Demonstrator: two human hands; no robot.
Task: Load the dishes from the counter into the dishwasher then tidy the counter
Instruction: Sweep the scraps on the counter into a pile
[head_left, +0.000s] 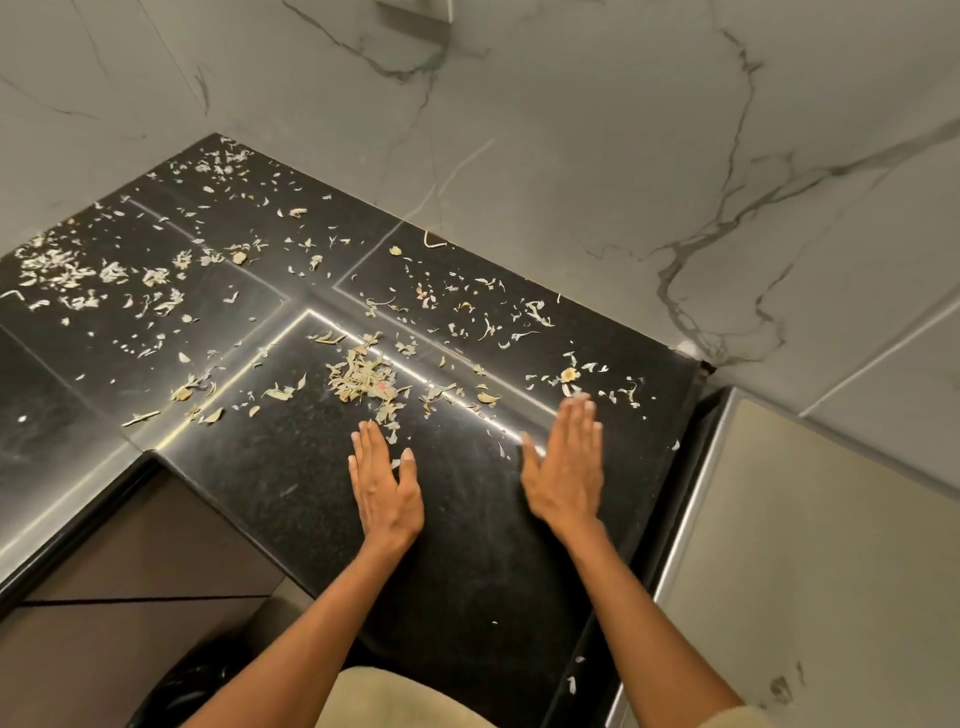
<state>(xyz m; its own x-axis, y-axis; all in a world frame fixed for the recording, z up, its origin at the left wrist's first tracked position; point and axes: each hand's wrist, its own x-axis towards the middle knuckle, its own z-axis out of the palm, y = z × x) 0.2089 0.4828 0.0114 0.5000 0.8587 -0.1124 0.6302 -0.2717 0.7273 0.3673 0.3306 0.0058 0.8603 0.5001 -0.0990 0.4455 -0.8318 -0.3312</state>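
Note:
A black polished stone counter (457, 545) fills the corner, strewn with pale dry vegetable peels and scraps. The thickest heap of scraps (363, 376) lies near the counter's middle. Another spread of scraps (57, 270) sits at the far left, and thinner bits (488, 312) trail along the back right. My left hand (384, 483) lies flat on the counter, fingers straight, just below the heap. My right hand (569, 467) is flat too, fingers straight, blurred, near a yellowish scrap (570, 374). Neither hand holds anything. No dishes show.
Marble-patterned wall tiles (571, 156) close the counter at the back and right. A steel-edged beige surface (810, 561) adjoins the counter's right end. Brown cabinet fronts (145, 582) sit below the counter's inner edge, with a dark bin-like shape (187, 686) near the floor.

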